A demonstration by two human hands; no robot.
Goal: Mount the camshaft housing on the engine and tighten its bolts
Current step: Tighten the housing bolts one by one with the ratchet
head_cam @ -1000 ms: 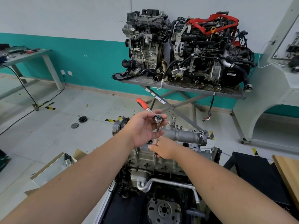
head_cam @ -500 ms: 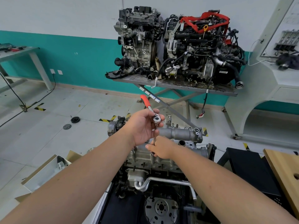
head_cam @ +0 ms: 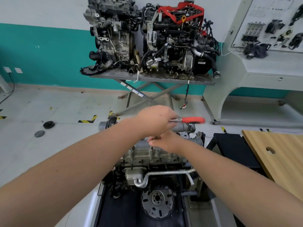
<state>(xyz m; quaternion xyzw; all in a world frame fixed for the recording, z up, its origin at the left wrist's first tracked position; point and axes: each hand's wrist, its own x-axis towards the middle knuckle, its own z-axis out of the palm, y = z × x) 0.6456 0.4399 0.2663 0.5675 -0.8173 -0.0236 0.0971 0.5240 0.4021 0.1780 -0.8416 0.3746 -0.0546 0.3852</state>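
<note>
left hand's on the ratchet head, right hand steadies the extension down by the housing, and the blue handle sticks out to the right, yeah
Not quite: the ratchet handle is red, not blue, as the head view shows. The rest stands: the left hand grips the ratchet at its head, the right hand holds the extension near the camshaft housing, and the handle points right.

You're in an auto-mechanics training workshop: two engines (head_cam: 147,38) sit on a scissor-lift stand (head_cam: 152,77), a parts display board (head_cam: 270,27) stands beside hazard-taped floor tiles (head_cam: 87,119).

Two spare engines (head_cam: 147,38) on scissor-leg table (head_cam: 152,77) at 12 o'clock; wooden board (head_cam: 278,154) at 3; two round discs (head_cam: 44,128), possibly pulleys, on floor at 9
</note>
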